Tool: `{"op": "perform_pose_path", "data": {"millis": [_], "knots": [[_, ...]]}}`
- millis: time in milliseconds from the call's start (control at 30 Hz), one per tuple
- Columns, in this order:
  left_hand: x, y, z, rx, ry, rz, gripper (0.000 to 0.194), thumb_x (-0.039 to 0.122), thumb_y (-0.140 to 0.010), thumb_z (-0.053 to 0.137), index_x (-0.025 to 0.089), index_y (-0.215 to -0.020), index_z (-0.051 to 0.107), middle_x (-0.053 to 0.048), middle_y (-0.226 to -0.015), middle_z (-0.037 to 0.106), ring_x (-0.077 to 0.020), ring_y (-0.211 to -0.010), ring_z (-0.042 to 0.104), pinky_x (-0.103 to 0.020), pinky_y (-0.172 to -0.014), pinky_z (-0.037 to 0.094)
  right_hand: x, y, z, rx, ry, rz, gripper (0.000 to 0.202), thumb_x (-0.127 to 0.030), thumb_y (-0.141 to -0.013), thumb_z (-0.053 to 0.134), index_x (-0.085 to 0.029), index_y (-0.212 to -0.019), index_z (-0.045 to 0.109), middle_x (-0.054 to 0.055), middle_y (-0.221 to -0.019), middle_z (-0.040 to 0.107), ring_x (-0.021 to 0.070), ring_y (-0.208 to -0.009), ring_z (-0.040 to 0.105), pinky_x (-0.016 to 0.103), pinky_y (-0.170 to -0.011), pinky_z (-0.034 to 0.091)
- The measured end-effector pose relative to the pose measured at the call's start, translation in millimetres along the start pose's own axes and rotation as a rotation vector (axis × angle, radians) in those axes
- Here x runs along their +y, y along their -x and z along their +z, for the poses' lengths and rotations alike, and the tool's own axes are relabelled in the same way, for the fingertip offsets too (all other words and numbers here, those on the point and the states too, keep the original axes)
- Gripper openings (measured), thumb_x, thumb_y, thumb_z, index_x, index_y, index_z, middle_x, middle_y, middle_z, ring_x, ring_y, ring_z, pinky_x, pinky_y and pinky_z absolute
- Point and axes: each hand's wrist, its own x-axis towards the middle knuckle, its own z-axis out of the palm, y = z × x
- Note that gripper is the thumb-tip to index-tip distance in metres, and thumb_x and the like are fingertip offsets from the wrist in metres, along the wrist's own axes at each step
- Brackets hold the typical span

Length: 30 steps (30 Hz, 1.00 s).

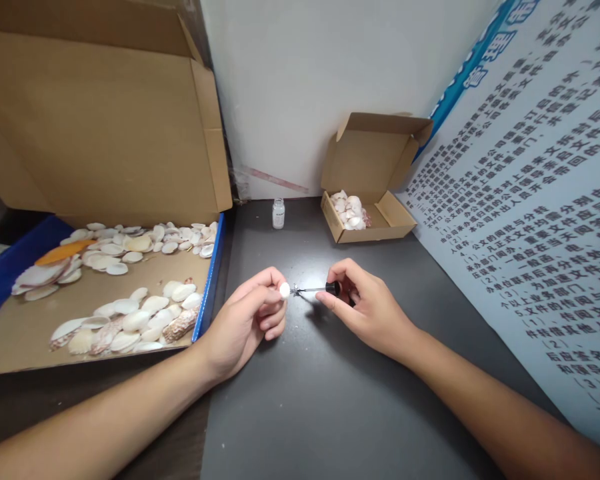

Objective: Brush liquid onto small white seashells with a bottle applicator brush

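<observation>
Pinched between the thumb and finger of my left hand (260, 303) is a small white roundish piece (285, 290), possibly a shell; its exact kind is too small to tell. My right hand (363, 300) grips the black handle (333, 288) of a thin brush (310, 290). The brush's stem points left, and its tip is at or just beside the white piece; I cannot tell if they touch. Both hands are over the dark grey table (300, 400). Beyond them a small clear glass bottle (279, 215) with a pale label stands upright, with no cap on it.
On the left, a large open cardboard box (105, 127) with blue sides holds many shells (145, 317) and an orange piece (64, 252). A smaller open cardboard box (375, 233) with shells (349, 210) is at the back right. A printed sheet (530, 220) borders the right side.
</observation>
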Motion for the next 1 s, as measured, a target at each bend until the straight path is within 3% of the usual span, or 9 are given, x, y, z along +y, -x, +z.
{"op": "perform_pose_path", "data": {"millis": [133,400,767,1000], "knots": [[0.3,0.0,-0.5,0.007,0.004,0.005,0.009,0.016,-0.082,0.053,0.019,-0.075,0.049,0.008,-0.056,0.025,-0.0075,-0.047,0.023,-0.02,-0.046,0.027,-0.1,0.2,-0.3,0.044,-0.016,-0.021,0.018,-0.03,-0.088,0.065,-0.024,-0.089,0.048,-0.007,-0.067,0.045,0.0104,-0.057,0.042,0.026,-0.056,0.035],[-1.3,-1.9,-1.3,0.003,-0.01,-0.006,0.011,0.023,-0.083,0.062,0.018,-0.077,0.053,0.009,-0.055,0.027,-0.0065,-0.047,0.022,-0.018,-0.044,0.027,-5.9,7.0,-0.7,0.263,-0.211,-0.069,0.019,-0.029,-0.087,0.065,-0.025,-0.09,0.046,-0.006,-0.069,0.048,0.0108,-0.054,0.045,0.025,-0.05,0.038],[-0.8,-2.6,-1.4,0.004,-0.027,0.016,0.017,0.029,-0.081,0.07,0.017,-0.08,0.058,0.009,-0.053,0.03,-0.005,-0.046,0.02,-0.018,-0.044,0.024,-7.4,9.1,-2.8,0.156,-0.134,-0.111,0.019,-0.027,-0.088,0.064,-0.025,-0.09,0.045,-0.007,-0.068,0.045,0.0101,-0.054,0.043,0.026,-0.053,0.038],[-0.7,-1.5,-3.1,-0.017,-0.004,0.026,0.015,0.028,-0.082,0.069,0.017,-0.079,0.059,0.009,-0.055,0.028,-0.005,-0.047,0.021,-0.019,-0.045,0.024,-5.4,10.1,-2.2,0.218,-0.185,-0.102,0.019,-0.027,-0.088,0.063,-0.026,-0.093,0.045,-0.006,-0.07,0.046,0.0109,-0.056,0.044,0.026,-0.052,0.039]]}}
